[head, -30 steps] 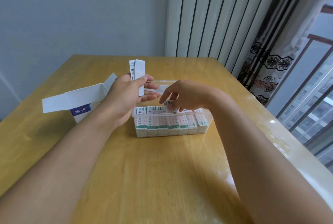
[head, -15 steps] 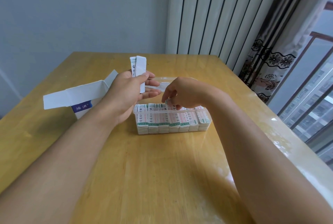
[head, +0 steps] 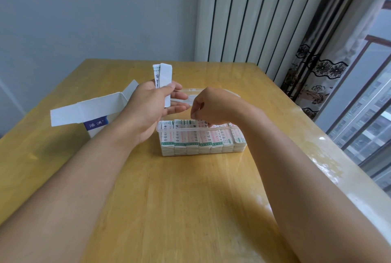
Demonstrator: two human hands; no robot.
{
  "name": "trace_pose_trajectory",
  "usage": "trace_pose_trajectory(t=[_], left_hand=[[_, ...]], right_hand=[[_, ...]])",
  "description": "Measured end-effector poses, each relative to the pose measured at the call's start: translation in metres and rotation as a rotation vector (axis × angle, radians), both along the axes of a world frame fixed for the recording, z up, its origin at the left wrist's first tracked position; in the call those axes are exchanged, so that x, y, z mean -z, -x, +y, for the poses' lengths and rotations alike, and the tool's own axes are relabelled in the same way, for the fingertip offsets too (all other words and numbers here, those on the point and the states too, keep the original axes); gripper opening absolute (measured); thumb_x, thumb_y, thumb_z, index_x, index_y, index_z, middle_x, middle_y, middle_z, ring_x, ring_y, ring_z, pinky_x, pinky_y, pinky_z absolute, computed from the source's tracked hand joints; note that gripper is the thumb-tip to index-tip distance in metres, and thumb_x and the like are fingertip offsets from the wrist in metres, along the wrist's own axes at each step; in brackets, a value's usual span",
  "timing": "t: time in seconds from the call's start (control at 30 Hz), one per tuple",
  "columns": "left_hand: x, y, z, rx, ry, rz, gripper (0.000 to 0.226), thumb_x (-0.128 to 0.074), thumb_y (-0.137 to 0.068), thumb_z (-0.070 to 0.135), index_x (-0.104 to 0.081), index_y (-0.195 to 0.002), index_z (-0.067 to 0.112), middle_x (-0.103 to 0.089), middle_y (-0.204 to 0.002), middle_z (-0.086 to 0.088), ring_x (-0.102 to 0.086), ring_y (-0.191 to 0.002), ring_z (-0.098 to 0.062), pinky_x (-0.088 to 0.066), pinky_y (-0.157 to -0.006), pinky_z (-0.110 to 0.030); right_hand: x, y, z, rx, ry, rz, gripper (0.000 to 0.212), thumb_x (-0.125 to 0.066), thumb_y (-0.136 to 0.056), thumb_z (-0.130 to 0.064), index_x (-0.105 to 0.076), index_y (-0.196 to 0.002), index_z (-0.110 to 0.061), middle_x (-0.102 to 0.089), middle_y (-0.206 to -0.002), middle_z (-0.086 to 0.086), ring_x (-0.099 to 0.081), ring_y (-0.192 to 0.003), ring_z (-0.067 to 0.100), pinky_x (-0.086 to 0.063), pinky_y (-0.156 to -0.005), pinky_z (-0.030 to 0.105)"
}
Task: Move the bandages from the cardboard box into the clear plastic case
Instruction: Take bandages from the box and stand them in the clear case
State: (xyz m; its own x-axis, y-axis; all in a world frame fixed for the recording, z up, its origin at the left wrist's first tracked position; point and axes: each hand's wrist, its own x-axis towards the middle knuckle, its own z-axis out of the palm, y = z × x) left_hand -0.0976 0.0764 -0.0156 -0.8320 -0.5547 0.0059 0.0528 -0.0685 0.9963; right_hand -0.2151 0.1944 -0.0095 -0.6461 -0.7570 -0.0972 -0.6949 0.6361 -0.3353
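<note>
Bandages [head: 201,137]: we count about seven upright rows of wrapped strips, white with green and red print, packed side by side and filling the case [head: 164,129] to its rim

Case: clear plastic, rectangular, standing on the table [head: 190,199] at mid-depth; its clear lid [head: 191,93] is open and stands up behind the hands

Loose strips [head: 164,76]: we note a small bunch of bandages held upright above the case's left end, tops fanned slightly apart, the nearest one showing its plain white back

Left hand [head: 151,106]: thumb and fingers pinch the loose strips near their lower half; the remaining fingers extend toward the right, relaxed

Right hand [head: 213,107]: held over the middle of the case, fingers curled downward, tips at the tops of the middle rows; we see the fingertips [head: 210,124] touching the strips, and they appear to nip one, though the hand hides the contact

Box [head: 95,112]: white cardboard with a blue label, lying to the left of the case, partly behind the left forearm; its flaps are open, one long flap reaching left and another rising toward the left hand; we cannot see its inside

Table: light wood with a glossy surface, carrying the case and the box

Surroundings: we record a grey-blue wall [head: 95,13] behind the table, a white ribbed panel [head: 254,13] at back right, a patterned curtain [head: 317,72] beside it, and a window [head: 370,104] at far right
</note>
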Motion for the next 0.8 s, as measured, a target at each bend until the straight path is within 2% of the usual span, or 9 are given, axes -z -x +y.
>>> trace_pose_trajectory(t=[0.1,0.2,0.33,0.57,0.7,0.8], left_hand=[[-0.0006,-0.0004,0.0003,0.001,-0.005,0.001,0.020,-0.048,-0.107,0.015,-0.065,-0.103,0.005,-0.072,-0.095,-0.014,-0.075,-0.086,-0.029,-0.061,-0.076,-0.031],[-0.0008,-0.0005,0.0010,0.000,-0.005,-0.001,0.019,-0.048,-0.107,0.015,-0.065,-0.103,0.005,-0.072,-0.095,-0.014,-0.075,-0.086,-0.029,-0.061,-0.076,-0.030],[-0.0009,-0.0004,0.0007,-0.003,-0.003,-0.002,0.019,-0.049,-0.107,0.015,-0.065,-0.103,0.006,-0.072,-0.095,-0.013,-0.075,-0.087,-0.029,-0.062,-0.077,-0.031],[0.0003,0.0000,0.0005,-0.006,-0.003,-0.005,0.020,-0.049,-0.107,0.016,-0.065,-0.105,0.004,-0.072,-0.097,-0.015,-0.075,-0.086,-0.029,-0.060,-0.076,-0.031],[-0.0006,-0.0001,0.0008,-0.006,0.001,-0.007,0.020,-0.049,-0.107,0.016,-0.065,-0.105,0.005,-0.072,-0.097,-0.015,-0.076,-0.086,-0.028,-0.060,-0.076,-0.030],[-0.0007,-0.0003,0.0006,-0.009,0.004,-0.009,0.020,-0.048,-0.107,0.016,-0.065,-0.106,0.005,-0.073,-0.097,-0.014,-0.076,-0.086,-0.028,-0.061,-0.077,-0.031]], right_hand=[[0.0011,0.0007,-0.0005,0.022,0.001,0.007,0.017,-0.060,-0.095,-0.015,-0.075,-0.095,-0.024,-0.074,-0.084,-0.005,-0.072,-0.069,0.009,-0.058,-0.066,0.026],[0.0026,0.0014,-0.0007,0.043,-0.002,0.002,0.016,-0.063,-0.092,-0.015,-0.077,-0.094,-0.024,-0.075,-0.079,-0.005,-0.072,-0.069,0.010,-0.061,-0.071,0.030],[0.0008,0.0009,0.0005,0.040,0.011,0.003,0.015,-0.069,-0.092,-0.015,-0.078,-0.096,-0.026,-0.071,-0.075,-0.012,-0.070,-0.064,0.006,-0.052,-0.056,0.018],[0.0011,0.0034,-0.0005,0.063,-0.016,0.015,0.020,-0.071,-0.092,-0.011,-0.079,-0.107,-0.023,-0.064,-0.072,-0.014,-0.065,-0.068,0.008,-0.056,-0.065,0.024],[0.0016,0.0033,-0.0002,0.062,-0.037,0.043,0.020,-0.070,-0.093,-0.012,-0.077,-0.110,-0.022,-0.060,-0.070,-0.014,-0.061,-0.067,0.007,-0.051,-0.058,0.022],[0.0012,0.0020,0.0003,0.058,-0.041,0.035,0.024,-0.073,-0.092,-0.014,-0.076,-0.113,-0.023,-0.070,-0.087,-0.006,-0.067,-0.080,0.015,-0.059,-0.073,0.030]])
